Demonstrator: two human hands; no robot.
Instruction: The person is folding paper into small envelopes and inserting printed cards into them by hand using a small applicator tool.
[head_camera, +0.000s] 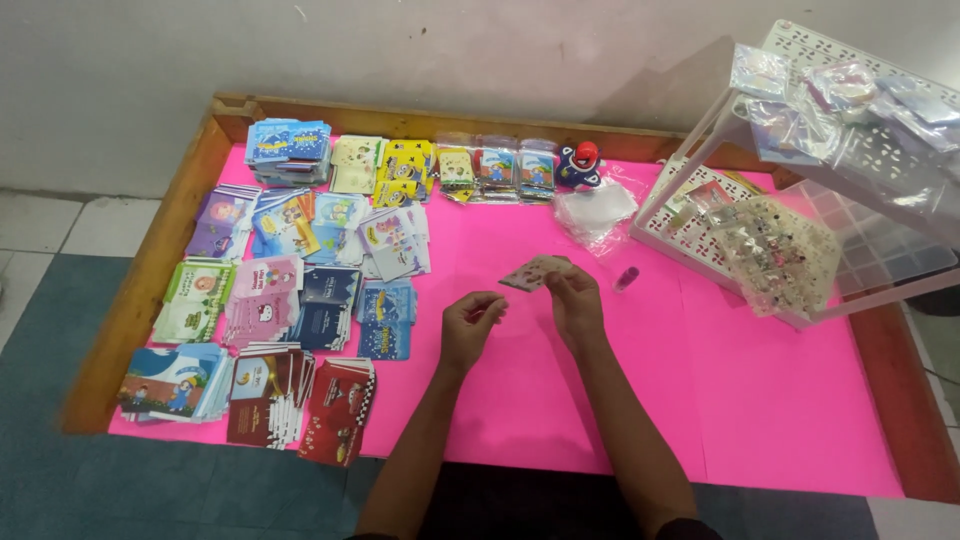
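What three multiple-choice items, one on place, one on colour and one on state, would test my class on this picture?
1. Where do the card stacks lie?
A. left part of the table
B. right part
C. on the floor

2. What colour is the sheet covering the table?
A. green
B. pink
C. white

3. What does the right hand hold?
A. nothing
B. a small packet
C. the toy

Answers:
1 A, the stacks fill the left side.
2 B, the sheet is bright pink.
3 B, its fingers pinch the packet above the sheet; the left hand is curled beside it.
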